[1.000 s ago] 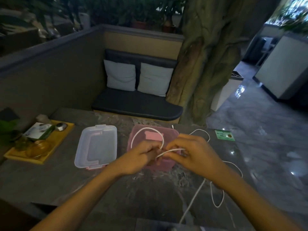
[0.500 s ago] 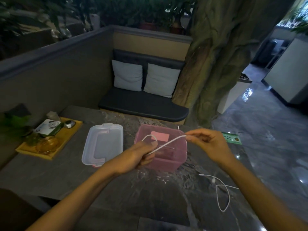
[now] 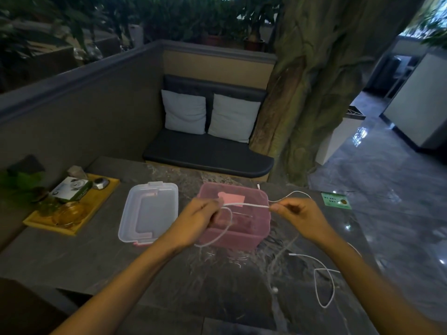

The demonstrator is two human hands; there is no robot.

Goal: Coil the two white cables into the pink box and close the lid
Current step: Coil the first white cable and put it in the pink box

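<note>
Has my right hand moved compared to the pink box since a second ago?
Yes. The right hand has swung out to the right: it was over the pink box, touching the left hand, and now sits past the box's right edge.

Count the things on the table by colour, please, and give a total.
White: 2, the held cable and the loose cable
Pink: 1, box
Clear: 1, lid
Yellow: 1, tray
Green: 1, card
Total: 6
</note>
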